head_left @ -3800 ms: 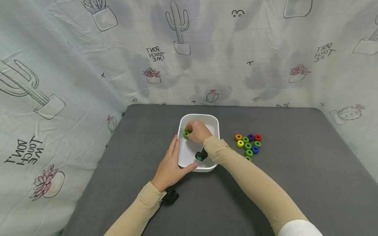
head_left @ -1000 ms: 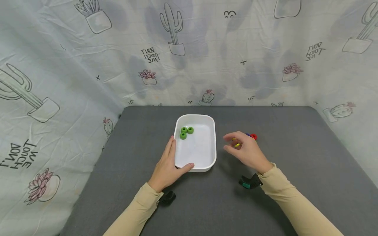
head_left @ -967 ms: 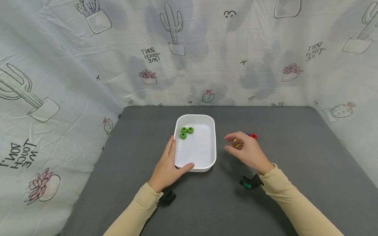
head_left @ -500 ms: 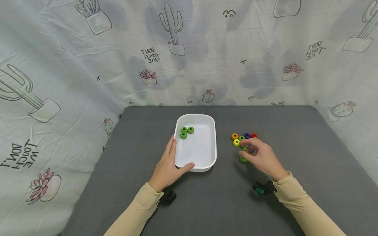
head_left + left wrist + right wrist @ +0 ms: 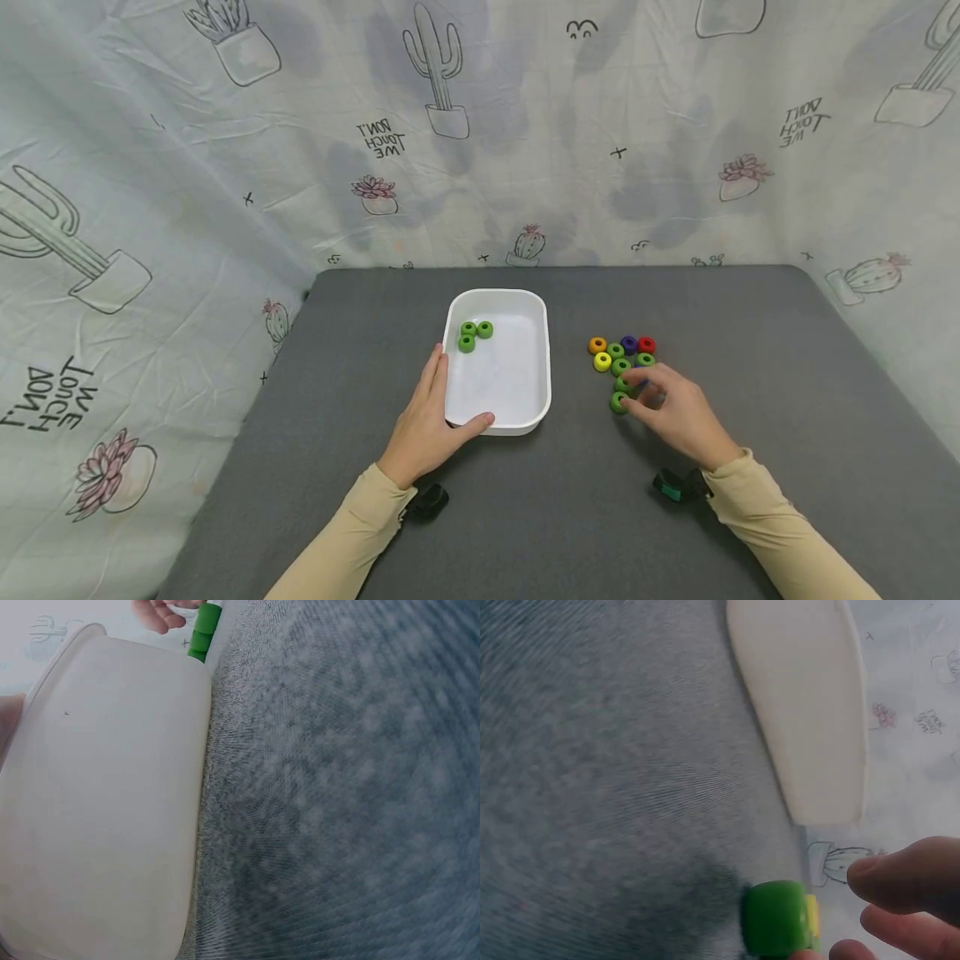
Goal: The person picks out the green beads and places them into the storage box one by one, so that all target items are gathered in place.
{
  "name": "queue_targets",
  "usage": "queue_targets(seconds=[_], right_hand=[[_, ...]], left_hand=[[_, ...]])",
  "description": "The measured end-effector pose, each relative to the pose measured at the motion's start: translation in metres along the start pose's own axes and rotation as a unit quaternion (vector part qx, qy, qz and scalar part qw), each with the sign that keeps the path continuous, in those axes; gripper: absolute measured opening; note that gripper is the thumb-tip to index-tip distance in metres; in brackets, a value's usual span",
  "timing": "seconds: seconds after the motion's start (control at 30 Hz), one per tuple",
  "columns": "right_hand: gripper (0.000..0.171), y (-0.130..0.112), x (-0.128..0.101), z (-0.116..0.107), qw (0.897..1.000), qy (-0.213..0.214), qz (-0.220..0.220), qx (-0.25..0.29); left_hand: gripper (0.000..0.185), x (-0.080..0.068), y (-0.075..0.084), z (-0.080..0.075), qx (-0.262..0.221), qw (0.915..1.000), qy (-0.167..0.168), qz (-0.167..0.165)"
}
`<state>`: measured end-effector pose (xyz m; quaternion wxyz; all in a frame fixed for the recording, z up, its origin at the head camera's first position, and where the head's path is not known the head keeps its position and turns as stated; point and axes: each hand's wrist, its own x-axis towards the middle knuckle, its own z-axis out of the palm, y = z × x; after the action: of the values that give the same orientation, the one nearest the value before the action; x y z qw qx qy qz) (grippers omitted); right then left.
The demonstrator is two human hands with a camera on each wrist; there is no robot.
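Note:
A white tray (image 5: 542,367) sits mid-table on the grey mat and holds three green rings (image 5: 476,333). My left hand (image 5: 438,412) lies flat at its near left corner, fingers straight along the left wall and thumb against the front wall. A cluster of coloured rings (image 5: 622,354) lies right of the tray. My right hand (image 5: 643,398) hovers at the cluster's near end, with loosely curled fingertips (image 5: 907,877) right beside the nearest green ring (image 5: 618,402) (image 5: 776,919). A firm grip does not show. The left wrist view shows the tray's wall (image 5: 105,802).
The grey mat (image 5: 750,375) ends at a cactus-print cloth (image 5: 150,250) that rises behind it and on both sides. The cluster has orange, yellow, purple, red and green rings. A small black camera is strapped to each wrist (image 5: 431,500) (image 5: 675,486).
My right hand left the tray, where three green rings now lie, swung right and came down to the near end of the ring cluster. The left hand stayed on the tray.

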<state>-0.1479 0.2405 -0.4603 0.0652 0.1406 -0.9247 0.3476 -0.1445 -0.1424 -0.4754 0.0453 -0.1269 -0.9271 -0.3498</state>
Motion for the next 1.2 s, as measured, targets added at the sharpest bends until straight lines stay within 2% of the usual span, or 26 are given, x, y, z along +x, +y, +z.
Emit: queue_targets(seconds=[0.87, 1.2], right_hand=[[0.030, 0.006, -0.004, 0.016, 0.998, -0.021, -0.051, -0.040], [0.034, 0.007, -0.004, 0.019, 0.994, -0.041, -0.090, -0.051]], left_hand=[[0.119, 0.002, 0.001, -0.001, 0.006, 0.9999, 0.007, 0.008], [0.119, 0.001, 0.000, 0.000, 0.006, 1.0000, 0.005, 0.004]])
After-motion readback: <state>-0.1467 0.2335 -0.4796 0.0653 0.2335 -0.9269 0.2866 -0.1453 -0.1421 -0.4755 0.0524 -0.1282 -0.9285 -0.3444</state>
